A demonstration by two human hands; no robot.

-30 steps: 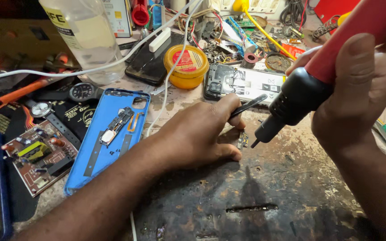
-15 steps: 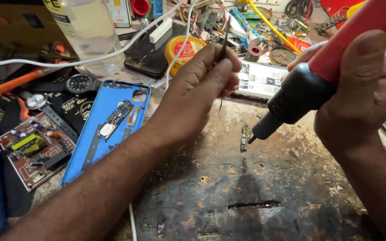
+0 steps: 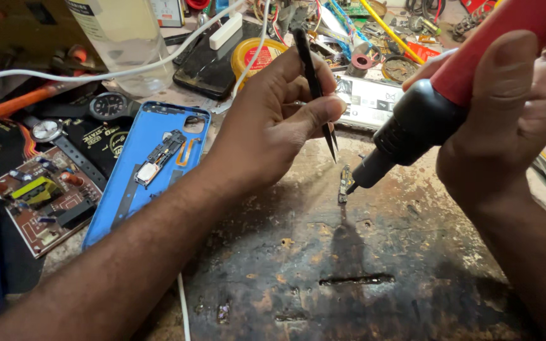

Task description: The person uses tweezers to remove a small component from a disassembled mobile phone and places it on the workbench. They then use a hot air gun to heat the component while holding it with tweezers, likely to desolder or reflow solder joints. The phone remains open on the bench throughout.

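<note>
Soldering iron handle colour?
Red, with a black collar toward the tip; the head view shows the soldering iron in the right hand.

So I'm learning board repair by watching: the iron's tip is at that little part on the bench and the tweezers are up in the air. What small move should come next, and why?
Probably lower the tweezers in the left hand to pin the small part. It lies loose on the scorched bench, the soldering iron in the right hand is right at its upper end, and the tweezer points hang just above and left of it.

Scarred, burnt wooden workbench (image 3: 374, 278) (dimly lit, perhaps from above), clutter at back.
</note>
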